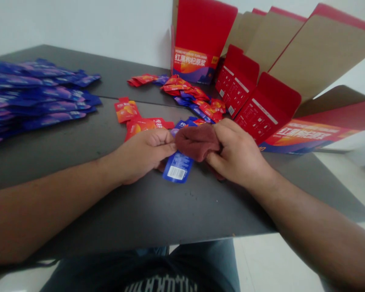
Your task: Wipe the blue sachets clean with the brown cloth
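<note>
Presently, the left hand [150, 152] is closed to a narrow pinch, thumb and fingers at the left edge of a blue packet [178, 167]. The right hand [241, 152] holds a bunched brown cloth [197, 141], which covers the packet's middle. Whether cloth and packet touch across the full width cannot be told.

The packet lies between the hands, nearer the left. Its long axis runs mainly away from the body, the barcode end near and canted slightly left. The cloth comes across that axis from the right.

Beyond the left hand, loose red packets [146, 125] rest on the tabletop [140, 219]. Farther out is a mixed pile of packets [197, 97], with open red boxes [257, 109] beside it, to the right. A blue stack [39, 97] occupies the far left.
</note>
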`<action>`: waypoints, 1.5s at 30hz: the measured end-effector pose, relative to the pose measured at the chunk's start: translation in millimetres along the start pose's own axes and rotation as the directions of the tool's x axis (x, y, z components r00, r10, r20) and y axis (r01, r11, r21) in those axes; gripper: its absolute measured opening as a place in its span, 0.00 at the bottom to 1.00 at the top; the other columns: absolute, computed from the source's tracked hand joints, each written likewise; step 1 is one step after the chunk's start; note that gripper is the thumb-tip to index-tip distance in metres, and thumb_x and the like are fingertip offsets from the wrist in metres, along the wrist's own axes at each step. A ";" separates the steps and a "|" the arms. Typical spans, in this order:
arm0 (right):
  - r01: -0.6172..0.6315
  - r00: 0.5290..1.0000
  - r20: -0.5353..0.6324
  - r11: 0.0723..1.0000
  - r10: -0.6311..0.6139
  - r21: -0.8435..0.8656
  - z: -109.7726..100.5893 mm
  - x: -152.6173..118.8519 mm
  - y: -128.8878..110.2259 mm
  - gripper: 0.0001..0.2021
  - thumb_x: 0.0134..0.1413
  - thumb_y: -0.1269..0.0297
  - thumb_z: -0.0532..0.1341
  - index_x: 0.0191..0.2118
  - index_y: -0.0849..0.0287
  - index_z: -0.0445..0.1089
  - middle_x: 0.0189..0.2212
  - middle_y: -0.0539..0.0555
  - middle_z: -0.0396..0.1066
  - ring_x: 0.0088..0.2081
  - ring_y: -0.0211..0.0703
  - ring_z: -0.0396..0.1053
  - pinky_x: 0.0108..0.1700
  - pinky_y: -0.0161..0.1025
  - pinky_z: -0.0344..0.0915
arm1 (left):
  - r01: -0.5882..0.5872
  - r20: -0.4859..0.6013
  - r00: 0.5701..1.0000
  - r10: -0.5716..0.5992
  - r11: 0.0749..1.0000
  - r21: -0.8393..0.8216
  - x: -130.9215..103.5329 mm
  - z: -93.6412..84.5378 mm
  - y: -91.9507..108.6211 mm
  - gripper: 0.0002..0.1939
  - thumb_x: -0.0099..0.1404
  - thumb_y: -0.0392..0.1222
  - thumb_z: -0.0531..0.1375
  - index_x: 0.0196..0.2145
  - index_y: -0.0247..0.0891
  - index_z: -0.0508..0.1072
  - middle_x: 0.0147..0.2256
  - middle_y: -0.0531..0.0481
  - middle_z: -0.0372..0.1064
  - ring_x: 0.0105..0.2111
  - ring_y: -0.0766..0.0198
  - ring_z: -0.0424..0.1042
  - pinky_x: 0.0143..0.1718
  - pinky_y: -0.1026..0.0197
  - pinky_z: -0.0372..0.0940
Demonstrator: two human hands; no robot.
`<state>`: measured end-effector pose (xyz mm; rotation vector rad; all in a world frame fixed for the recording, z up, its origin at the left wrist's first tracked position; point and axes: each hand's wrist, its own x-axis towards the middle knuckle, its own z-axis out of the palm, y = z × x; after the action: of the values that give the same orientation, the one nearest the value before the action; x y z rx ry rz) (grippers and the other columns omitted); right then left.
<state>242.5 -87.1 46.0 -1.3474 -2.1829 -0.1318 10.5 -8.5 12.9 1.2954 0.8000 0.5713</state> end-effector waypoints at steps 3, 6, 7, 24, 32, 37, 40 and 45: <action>0.097 0.986 0.125 0.991 -0.108 0.092 5.2 -3.5 -8.0 0.06 0.62 0.70 0.64 0.44 0.59 0.75 0.42 0.58 0.75 0.44 0.51 0.73 0.44 0.44 0.70 | -0.028 -0.077 0.997 0.030 0.999 0.032 -0.5 -0.8 -0.6 0.09 0.64 0.41 0.69 0.33 0.41 0.70 0.24 0.55 0.67 0.22 0.67 0.67 0.24 0.63 0.62; 0.261 0.916 0.266 0.950 -0.301 0.174 5.4 -6.5 -15.5 0.11 0.69 0.68 0.63 0.54 0.58 0.76 0.46 0.58 0.77 0.47 0.50 0.74 0.48 0.44 0.71 | -0.066 -0.117 0.990 0.077 0.993 0.095 -1.3 -1.7 -0.5 0.08 0.67 0.42 0.66 0.33 0.41 0.70 0.23 0.57 0.63 0.21 0.69 0.63 0.22 0.64 0.57; 0.257 0.922 0.254 0.952 -0.293 0.163 4.6 -6.5 -15.0 0.11 0.69 0.68 0.63 0.54 0.58 0.76 0.47 0.59 0.77 0.47 0.51 0.74 0.48 0.45 0.71 | -0.068 -0.118 0.990 0.080 0.992 0.105 -1.4 -1.3 0.0 0.08 0.67 0.42 0.66 0.34 0.41 0.70 0.23 0.56 0.64 0.21 0.68 0.64 0.23 0.64 0.58; 0.075 0.989 0.125 0.995 -0.083 0.068 7.7 -4.5 -5.1 0.06 0.62 0.69 0.65 0.45 0.57 0.75 0.41 0.58 0.74 0.42 0.51 0.72 0.43 0.45 0.69 | -0.085 -0.170 0.982 0.080 0.996 -0.023 0.7 3.2 0.5 0.08 0.66 0.35 0.64 0.32 0.41 0.67 0.24 0.56 0.65 0.22 0.69 0.65 0.24 0.64 0.59; 0.100 0.985 0.135 0.993 -0.108 0.066 4.9 -4.2 -8.4 0.06 0.63 0.70 0.65 0.45 0.58 0.75 0.42 0.58 0.75 0.43 0.52 0.72 0.45 0.45 0.69 | -0.095 -0.167 0.982 0.085 0.994 -0.056 0.6 3.6 -0.5 0.08 0.67 0.35 0.64 0.33 0.41 0.68 0.26 0.55 0.68 0.25 0.67 0.68 0.27 0.63 0.65; 0.101 0.981 0.155 0.989 -0.118 0.108 9.1 -5.8 -9.0 0.06 0.64 0.70 0.65 0.46 0.58 0.74 0.41 0.57 0.74 0.43 0.51 0.72 0.44 0.45 0.69 | -0.104 -0.192 0.977 0.094 0.994 -0.041 1.2 4.0 -2.2 0.08 0.66 0.36 0.65 0.31 0.40 0.68 0.25 0.54 0.66 0.23 0.68 0.67 0.25 0.65 0.63; 0.221 0.931 0.250 0.955 -0.266 0.196 9.1 -7.3 -10.9 0.11 0.68 0.69 0.64 0.53 0.58 0.76 0.45 0.57 0.76 0.47 0.51 0.74 0.48 0.45 0.71 | -0.119 -0.173 0.978 0.114 0.993 -0.023 0.4 3.1 -3.4 0.08 0.66 0.38 0.66 0.33 0.40 0.70 0.25 0.54 0.67 0.23 0.68 0.67 0.25 0.65 0.62; 0.048 0.994 0.096 0.998 -0.053 0.052 7.1 -3.7 -0.1 0.05 0.61 0.69 0.65 0.43 0.57 0.72 0.41 0.57 0.74 0.42 0.51 0.71 0.43 0.45 0.69 | -0.115 -0.194 0.976 0.102 0.992 -0.056 0.6 6.6 -1.4 0.10 0.65 0.34 0.65 0.31 0.40 0.67 0.23 0.56 0.65 0.21 0.68 0.66 0.23 0.66 0.61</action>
<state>240.7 -87.5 38.1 -1.2967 -2.2871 -0.0317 15.9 -12.3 11.9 1.2404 0.8634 0.8132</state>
